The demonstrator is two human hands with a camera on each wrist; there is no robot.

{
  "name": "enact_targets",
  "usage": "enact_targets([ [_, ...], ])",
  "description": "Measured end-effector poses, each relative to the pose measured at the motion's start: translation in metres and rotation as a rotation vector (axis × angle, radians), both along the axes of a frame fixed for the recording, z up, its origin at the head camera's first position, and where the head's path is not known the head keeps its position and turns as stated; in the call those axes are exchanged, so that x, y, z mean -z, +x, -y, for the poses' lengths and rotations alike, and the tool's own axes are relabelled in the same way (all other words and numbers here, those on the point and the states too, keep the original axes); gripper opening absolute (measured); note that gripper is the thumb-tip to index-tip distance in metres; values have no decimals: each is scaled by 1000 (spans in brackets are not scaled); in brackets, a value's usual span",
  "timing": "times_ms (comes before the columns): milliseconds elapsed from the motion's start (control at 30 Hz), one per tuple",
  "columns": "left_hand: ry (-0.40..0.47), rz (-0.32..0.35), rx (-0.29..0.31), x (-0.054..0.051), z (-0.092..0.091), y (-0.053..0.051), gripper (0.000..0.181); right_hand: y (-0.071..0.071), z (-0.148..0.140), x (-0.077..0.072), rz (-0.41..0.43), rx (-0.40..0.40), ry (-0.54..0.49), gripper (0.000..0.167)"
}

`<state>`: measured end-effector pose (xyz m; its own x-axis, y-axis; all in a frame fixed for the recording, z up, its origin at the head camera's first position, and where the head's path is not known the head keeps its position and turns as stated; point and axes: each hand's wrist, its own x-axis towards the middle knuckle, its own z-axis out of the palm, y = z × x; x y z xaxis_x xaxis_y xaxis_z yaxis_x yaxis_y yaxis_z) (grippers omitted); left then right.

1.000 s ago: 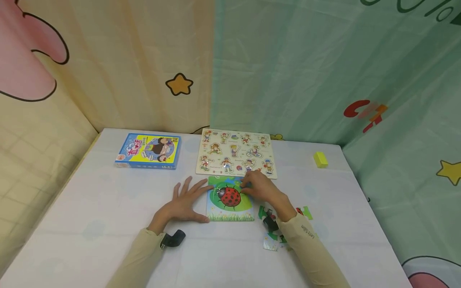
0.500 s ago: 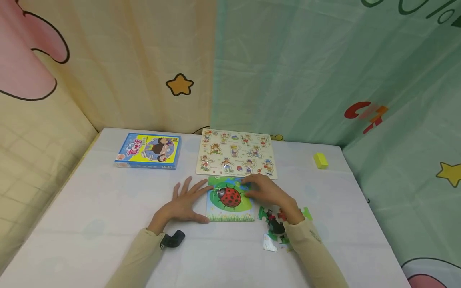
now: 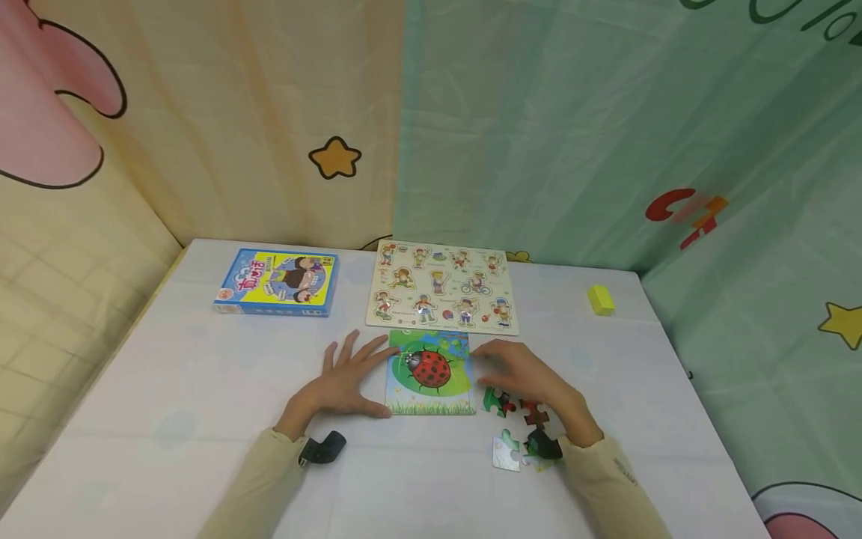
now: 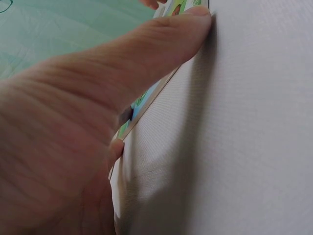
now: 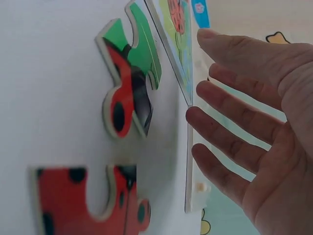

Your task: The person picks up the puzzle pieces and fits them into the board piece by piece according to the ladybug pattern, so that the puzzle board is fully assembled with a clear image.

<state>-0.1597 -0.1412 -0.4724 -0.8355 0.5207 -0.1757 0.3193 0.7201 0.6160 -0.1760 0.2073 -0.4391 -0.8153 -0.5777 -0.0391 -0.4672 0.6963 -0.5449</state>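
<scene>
A square ladybug puzzle board lies flat on the table. Along its left side my left hand rests with fingers spread; the thumb touches the edge near the lower corner. At the right side hovers my right hand, its fingers loosely extended and holding nothing. Below that hand lie loose jigsaw pieces: a green, black and red one, a red one with black spots, and a pale one. The right wrist partly hides others.
Behind the ladybug board lies a larger board with cartoon children, almost touching it. A blue and yellow box is at the back left, a yellow block at the back right. Printed curtains enclose the far side.
My right hand has drawn back rightward from the ladybug board's upper right area to beside its edge, uncovering that corner. The left hand has stayed in place.
</scene>
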Motion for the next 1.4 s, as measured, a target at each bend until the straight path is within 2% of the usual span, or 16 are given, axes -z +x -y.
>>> enact_targets([
  [267,3,-4,-5,2,1,0,103,20,-16,-1,60,14,36,45],
  [467,0,-1,-8,1,1,0,102,33,-25,5,45,-14,32,45],
  [633,-2,-1,-8,0,1,0,102,40,-27,10,48,11,49,45],
  [1000,-9,-7,-5,3,1,-1,102,43,-26,12,14,14,72,40],
  [1400,-10,7,2,1,0,-1,103,43,-27,13,8,-5,68,37],
])
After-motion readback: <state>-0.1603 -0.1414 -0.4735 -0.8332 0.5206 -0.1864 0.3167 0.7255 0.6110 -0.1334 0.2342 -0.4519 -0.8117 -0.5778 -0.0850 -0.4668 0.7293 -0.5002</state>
